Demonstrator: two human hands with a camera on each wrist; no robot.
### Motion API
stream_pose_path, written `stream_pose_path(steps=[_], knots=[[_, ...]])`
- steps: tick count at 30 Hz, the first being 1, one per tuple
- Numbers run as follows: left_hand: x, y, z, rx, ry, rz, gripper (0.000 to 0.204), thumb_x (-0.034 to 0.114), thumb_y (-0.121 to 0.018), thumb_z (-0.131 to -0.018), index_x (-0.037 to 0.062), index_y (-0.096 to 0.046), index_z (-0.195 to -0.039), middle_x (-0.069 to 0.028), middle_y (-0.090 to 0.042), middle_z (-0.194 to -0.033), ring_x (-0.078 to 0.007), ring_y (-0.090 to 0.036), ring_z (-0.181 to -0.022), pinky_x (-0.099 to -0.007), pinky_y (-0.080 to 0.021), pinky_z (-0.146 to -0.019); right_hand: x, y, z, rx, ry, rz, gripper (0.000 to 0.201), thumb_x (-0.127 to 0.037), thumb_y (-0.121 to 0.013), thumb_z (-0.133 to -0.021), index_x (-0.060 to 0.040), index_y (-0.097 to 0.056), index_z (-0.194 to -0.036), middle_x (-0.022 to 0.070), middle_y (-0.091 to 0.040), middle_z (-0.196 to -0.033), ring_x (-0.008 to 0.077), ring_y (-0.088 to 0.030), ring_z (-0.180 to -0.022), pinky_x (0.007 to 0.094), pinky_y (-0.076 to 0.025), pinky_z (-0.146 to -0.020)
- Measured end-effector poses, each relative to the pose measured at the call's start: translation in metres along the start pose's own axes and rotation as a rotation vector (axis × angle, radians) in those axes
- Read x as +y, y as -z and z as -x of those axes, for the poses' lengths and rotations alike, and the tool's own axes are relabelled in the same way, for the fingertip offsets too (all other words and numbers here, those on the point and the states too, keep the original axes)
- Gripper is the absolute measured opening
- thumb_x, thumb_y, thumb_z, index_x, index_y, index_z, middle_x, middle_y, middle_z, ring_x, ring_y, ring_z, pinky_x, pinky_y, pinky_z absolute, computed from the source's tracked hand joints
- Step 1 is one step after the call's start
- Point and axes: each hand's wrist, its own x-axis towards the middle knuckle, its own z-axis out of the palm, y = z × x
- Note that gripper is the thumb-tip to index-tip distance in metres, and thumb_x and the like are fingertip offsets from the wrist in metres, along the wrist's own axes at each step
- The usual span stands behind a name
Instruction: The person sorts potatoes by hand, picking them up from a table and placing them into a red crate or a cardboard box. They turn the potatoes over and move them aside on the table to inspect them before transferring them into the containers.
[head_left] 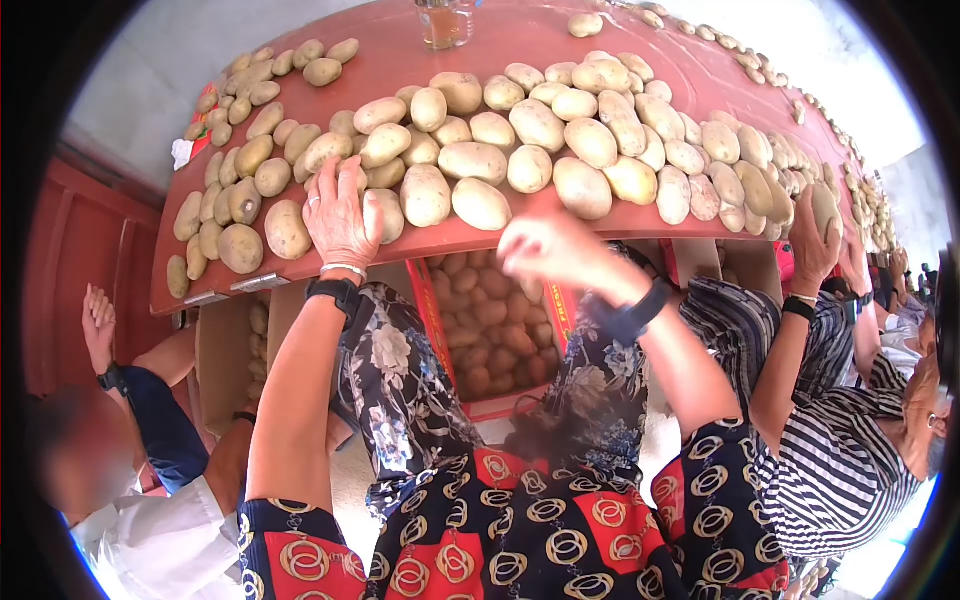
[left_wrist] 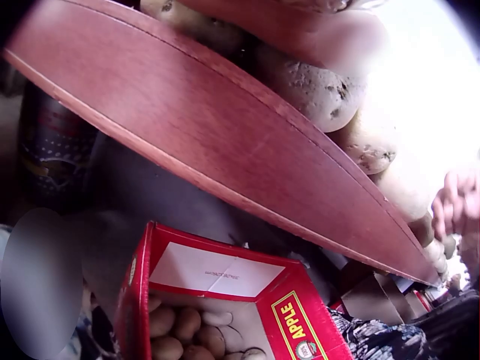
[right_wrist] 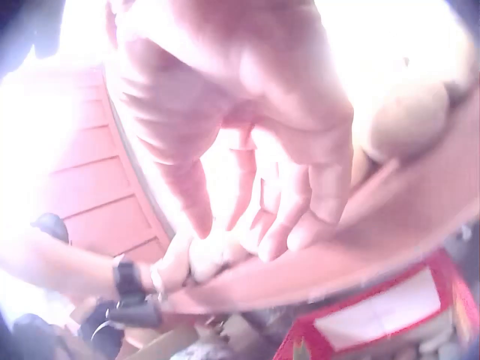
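Note:
Many pale potatoes (head_left: 473, 162) lie in a broad band along the near side of a red table (head_left: 520, 236). At the table's near edge my left hand (head_left: 340, 220) rests among them, fingers stretched forward over the potatoes. My right hand (head_left: 560, 248), blurred in the head view, hangs in front of the edge with nothing in it. In the right wrist view its fingers (right_wrist: 322, 199) droop loosely, apart from one another. Below, between the knees, stands a red apple box (left_wrist: 294, 319) with many potatoes (head_left: 490, 310) inside.
A glass mug (head_left: 445, 24) with amber liquid stands at the back of the table. Brown cartons (head_left: 228, 350) sit under the table edge. People sit close on both sides, and the right neighbour's hand (head_left: 815, 240) is at the potatoes.

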Motion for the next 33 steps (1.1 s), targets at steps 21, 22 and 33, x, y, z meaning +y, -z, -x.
stream_pose_path(steps=[21, 22, 33], knots=[[-0.001, -0.004, 0.0, 0.001, 0.023, -0.02, 0.05, 0.026, -0.05, -0.077, 0.0158, -0.05, -0.126, -0.0104, -0.046, -0.131, -0.0327, -0.046, -0.119, -0.0449, -0.038, -0.095, 0.024, 0.09, -0.033, 0.614, -0.073, 0.941, 0.052, -0.026, -0.068, -0.076, -0.005, -0.051, -0.121, 0.0209, -0.06, -0.104, 0.0413, -0.052, -0.106, 0.0491, -0.042, -0.09], [-0.002, -0.003, -0.001, 0.002, 0.018, -0.024, 0.05, 0.027, -0.05, -0.077, 0.0158, -0.05, -0.126, -0.0105, -0.046, -0.131, -0.0328, -0.046, -0.118, -0.0451, -0.038, -0.095, 0.022, 0.092, -0.028, 0.63, -0.005, 0.873, 0.05, -0.026, -0.068, -0.078, -0.0049, -0.053, -0.12, 0.018, -0.062, -0.103, 0.0359, -0.057, -0.1, 0.0453, -0.046, -0.085], [-0.005, -0.006, 0.001, 0.013, 0.021, 0.04, 0.049, 0.029, -0.053, -0.076, 0.0163, -0.053, -0.123, -0.0125, -0.046, -0.131, -0.0361, -0.045, -0.117, -0.0478, -0.037, -0.096, 0.013, -0.012, 0.019, 0.175, -0.011, -0.206, 0.034, -0.013, -0.061, -0.083, -0.0028, -0.057, -0.115, 0.0018, -0.059, -0.102, 0.0101, -0.054, -0.092, 0.0272, -0.048, -0.082]])
